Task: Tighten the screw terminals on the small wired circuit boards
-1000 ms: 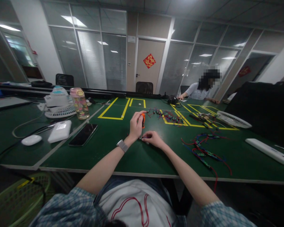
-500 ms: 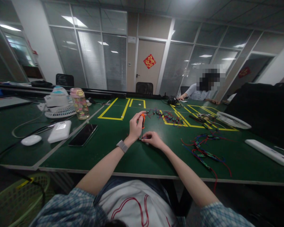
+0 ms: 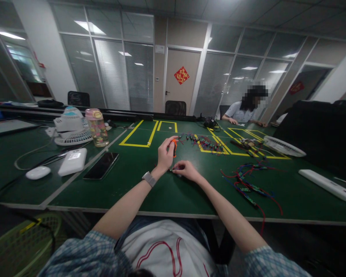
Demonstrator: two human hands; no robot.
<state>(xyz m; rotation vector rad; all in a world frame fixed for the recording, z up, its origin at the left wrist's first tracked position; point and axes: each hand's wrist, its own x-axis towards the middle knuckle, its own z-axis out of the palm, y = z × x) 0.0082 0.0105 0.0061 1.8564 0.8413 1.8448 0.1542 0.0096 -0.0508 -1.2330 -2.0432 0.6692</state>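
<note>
My left hand [image 3: 165, 153] is closed round the orange and black handle of a screwdriver [image 3: 174, 148], whose thin shaft points down to the table. At the tip, my right hand [image 3: 186, 170] pinches a small part against the green tabletop; fingers cover most of it, so its kind cannot be made out. Beyond my hands lies a row of small green circuit boards [image 3: 206, 144] with red and blue wires. More wired circuit boards [image 3: 245, 189] lie in a loose heap to the right of my right hand.
Left of my hands are a black phone [image 3: 101, 166], a white power bank [image 3: 72, 161], a white mouse [image 3: 38, 172], a bottle [image 3: 97, 129] and a fan [image 3: 70, 127]. A white bar [image 3: 327, 185] lies at right. Across the table sits another person [image 3: 242, 111]; a basket [image 3: 53, 223] stands below.
My hands and the screwdriver stay almost in place. The person across the table has shifted head and arm slightly.
</note>
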